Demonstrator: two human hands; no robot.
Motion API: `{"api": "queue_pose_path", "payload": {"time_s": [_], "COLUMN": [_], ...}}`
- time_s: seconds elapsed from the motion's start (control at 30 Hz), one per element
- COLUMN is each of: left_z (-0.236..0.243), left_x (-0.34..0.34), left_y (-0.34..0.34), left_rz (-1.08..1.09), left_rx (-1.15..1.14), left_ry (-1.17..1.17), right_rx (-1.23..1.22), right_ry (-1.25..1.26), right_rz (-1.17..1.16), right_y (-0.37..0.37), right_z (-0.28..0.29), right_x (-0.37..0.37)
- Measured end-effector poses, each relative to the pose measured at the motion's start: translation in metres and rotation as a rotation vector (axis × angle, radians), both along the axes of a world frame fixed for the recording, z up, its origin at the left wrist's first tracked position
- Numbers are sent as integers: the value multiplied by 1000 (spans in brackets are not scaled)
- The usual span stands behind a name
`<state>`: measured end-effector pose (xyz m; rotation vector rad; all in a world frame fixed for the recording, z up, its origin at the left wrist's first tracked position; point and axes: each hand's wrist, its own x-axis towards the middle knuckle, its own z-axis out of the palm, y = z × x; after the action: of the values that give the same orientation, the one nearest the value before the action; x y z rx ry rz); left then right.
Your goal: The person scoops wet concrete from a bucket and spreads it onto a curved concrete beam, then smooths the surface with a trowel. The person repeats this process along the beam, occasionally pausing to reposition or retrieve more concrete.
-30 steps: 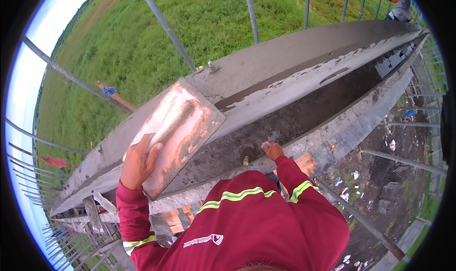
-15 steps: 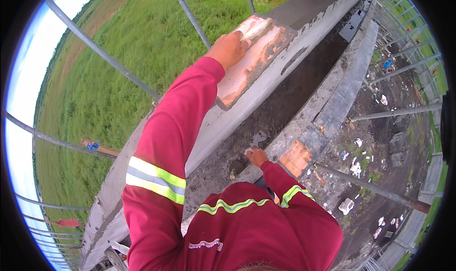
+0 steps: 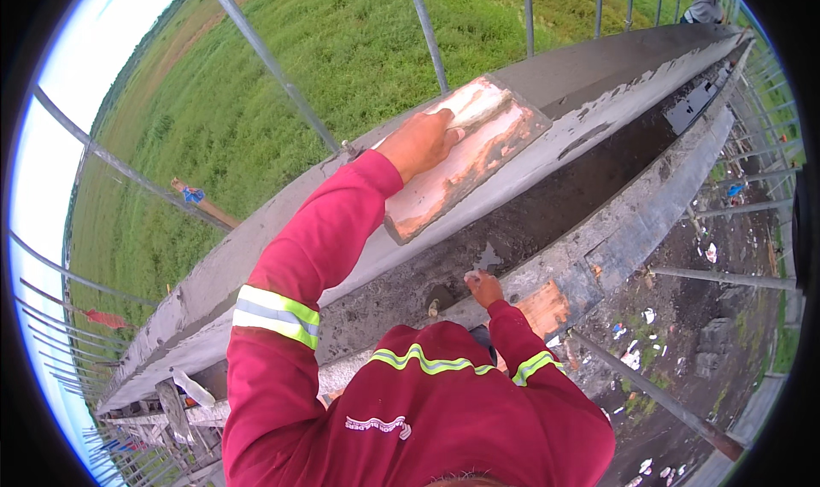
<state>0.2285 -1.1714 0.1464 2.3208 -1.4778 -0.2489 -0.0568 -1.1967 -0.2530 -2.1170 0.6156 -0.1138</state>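
My left hand (image 3: 420,147) grips the pale raised handle of a broad plastering float (image 3: 480,161). The float's back is pinkish wood with grey smears, and its face lies against the top of a long concrete wall (image 3: 598,101), so that face is hidden. Lower down, my right hand (image 3: 485,289) hangs over the dark channel beside the wall, near its inner ledge. Its fingers are loosely bent and nothing shows in them. Both arms wear dark red sleeves with reflective bands.
Wet patches lie in the channel (image 3: 564,179). A wooden piece (image 3: 544,308) sits on the ledge (image 3: 632,239). Metal poles (image 3: 427,34) rise along the wall's outer side, above grass. Rubble-strewn ground lies far below at right. Another person (image 3: 705,4) is at the far end.
My view has swung, so the wall's far end and another person there come into sight. The left hand still grips the float on the wall; the right hand stays over the channel.
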Motion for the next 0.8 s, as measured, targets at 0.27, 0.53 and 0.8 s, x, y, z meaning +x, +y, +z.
{"api": "queue_pose_path", "payload": {"time_s": [0.27,0.53,0.8], "left_z": [44,-57,-116], "left_x": [-83,-148,-136], "left_y": [181,8,-153], "left_rz": [274,-83,-20], "left_rx": [-203,-390,-422], "left_ry": [451,168,-46], "right_rx": [-46,19,87], "right_ry": [90,37,-22], "right_rz": [137,22,-100], "right_y": [14,7,-8], "right_z": [-6,6,-2], "right_x": [1,-1,-37]}}
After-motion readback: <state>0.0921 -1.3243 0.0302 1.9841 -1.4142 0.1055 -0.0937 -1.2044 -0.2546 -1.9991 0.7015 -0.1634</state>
